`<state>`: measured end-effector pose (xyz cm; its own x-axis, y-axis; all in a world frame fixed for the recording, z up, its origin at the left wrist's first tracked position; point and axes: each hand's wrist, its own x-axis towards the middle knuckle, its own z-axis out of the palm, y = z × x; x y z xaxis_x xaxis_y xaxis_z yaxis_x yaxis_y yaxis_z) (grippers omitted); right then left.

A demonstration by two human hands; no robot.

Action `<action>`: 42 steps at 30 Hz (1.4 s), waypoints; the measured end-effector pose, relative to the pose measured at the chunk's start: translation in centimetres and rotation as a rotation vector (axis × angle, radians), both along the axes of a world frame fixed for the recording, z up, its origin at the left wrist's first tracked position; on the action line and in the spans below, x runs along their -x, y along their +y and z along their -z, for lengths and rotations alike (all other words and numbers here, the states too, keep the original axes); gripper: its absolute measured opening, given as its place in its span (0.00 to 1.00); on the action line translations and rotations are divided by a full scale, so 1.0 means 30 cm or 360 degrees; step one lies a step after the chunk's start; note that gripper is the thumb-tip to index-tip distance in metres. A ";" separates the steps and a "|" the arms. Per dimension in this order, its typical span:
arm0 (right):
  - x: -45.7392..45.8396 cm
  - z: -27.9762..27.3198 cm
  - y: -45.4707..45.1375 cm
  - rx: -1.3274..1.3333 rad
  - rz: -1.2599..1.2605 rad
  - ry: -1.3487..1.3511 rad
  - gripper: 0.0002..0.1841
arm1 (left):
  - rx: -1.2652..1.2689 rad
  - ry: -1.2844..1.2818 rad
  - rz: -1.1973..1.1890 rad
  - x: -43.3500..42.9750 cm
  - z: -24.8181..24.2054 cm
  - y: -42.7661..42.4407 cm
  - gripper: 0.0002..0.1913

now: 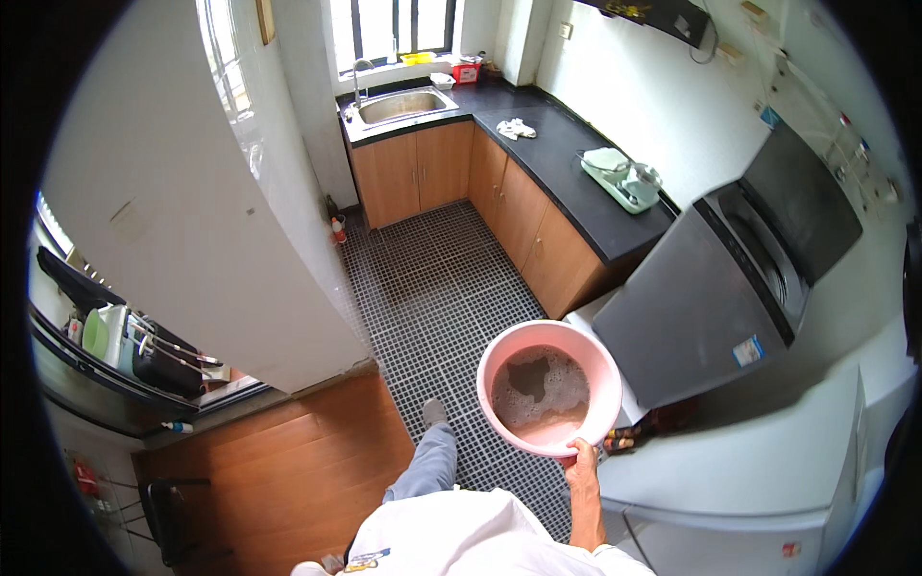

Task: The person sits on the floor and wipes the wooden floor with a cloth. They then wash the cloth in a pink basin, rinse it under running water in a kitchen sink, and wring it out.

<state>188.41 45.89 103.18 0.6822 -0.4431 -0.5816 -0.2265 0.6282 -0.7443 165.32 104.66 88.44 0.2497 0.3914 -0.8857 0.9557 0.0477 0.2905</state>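
My right hand [582,464] grips the near rim of a pink plastic basin [605,381], thumb over the edge. Murky grey-brown water [536,392] with foam patches partly fills the basin. It hangs above the dark tiled floor [425,288], in front of my body and to the right. Just beyond it stands a grey top-load washing machine [670,309] with its lid [803,198] raised. My left hand is out of view. One of my feet [434,412] in a grey shoe or slipper is on the tiles.
A steel sink [403,106] with a tap [356,79] sits below the window. A crumpled white cloth [516,129] and a green tray [627,191] with kitchenware lie on the black counter [551,155]. A white refrigerator [735,461] stands right; a white partition wall [216,216] rises left.
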 end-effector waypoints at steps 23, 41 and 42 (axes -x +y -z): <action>-2.209 -0.152 -0.121 0.0199 -0.0455 0.0036 0.07 | -0.0122 -0.0777 -0.0117 -2.523 -0.336 -0.190 0.42; -4.091 -0.478 0.200 0.0412 -0.0781 -0.0205 0.05 | -0.0059 -0.0277 -0.1142 -3.189 0.033 0.006 0.54; -4.179 -0.495 0.229 0.0397 -0.0833 -0.0211 0.04 | -0.0061 -0.0477 -0.1014 -3.348 0.005 0.059 0.56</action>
